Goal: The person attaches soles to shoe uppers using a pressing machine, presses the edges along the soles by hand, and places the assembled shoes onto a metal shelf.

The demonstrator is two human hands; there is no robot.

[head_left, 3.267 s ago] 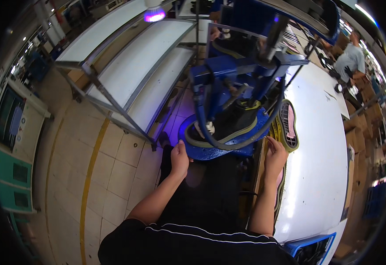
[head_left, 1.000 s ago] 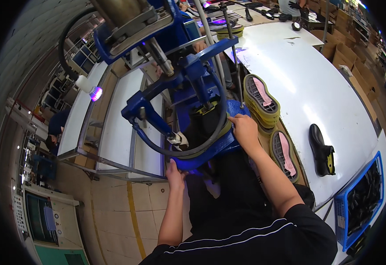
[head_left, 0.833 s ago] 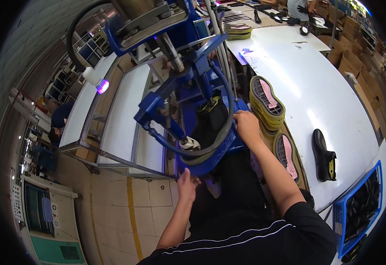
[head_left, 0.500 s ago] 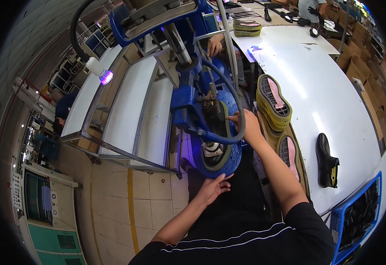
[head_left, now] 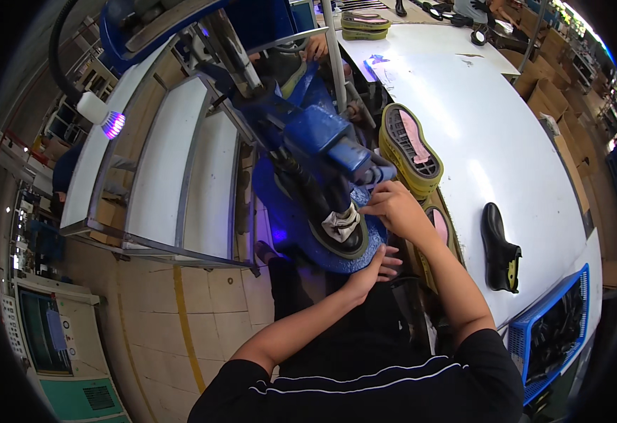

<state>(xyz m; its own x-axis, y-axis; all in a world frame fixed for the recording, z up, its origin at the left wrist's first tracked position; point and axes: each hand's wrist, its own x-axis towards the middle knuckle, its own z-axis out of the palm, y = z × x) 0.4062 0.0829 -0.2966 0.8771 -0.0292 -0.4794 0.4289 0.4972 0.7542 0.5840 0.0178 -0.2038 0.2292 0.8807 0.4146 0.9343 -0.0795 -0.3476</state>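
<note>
A black shoe (head_left: 351, 244) in a greenish sole rim rests on a speckled blue plate (head_left: 348, 265) of a blue machine (head_left: 312, 130). A crumpled pale cloth (head_left: 340, 224) lies on the shoe, under the machine's dark pressing part. My right hand (head_left: 398, 208) is at the shoe's right side, thumb and forefinger pinched together by the cloth; whatever they hold is too small to make out. At the plate's near right edge is my left hand (head_left: 373, 273), its fingers apart and nothing in them.
Stacked yellow-green soles (head_left: 410, 151) stand right of the machine, along a white table (head_left: 478, 127). On it lie a black boot (head_left: 499, 247) and a blue basket (head_left: 548, 324) of dark pieces. Left are a metal-framed shelf rack (head_left: 167, 162) and a lit lamp (head_left: 100, 113). Another person's hand (head_left: 316, 48) shows behind.
The machine's blue arm and the plate have turned relative to me. My left hand has moved right along the plate's near edge, closer to my right hand. The whole view has shifted.
</note>
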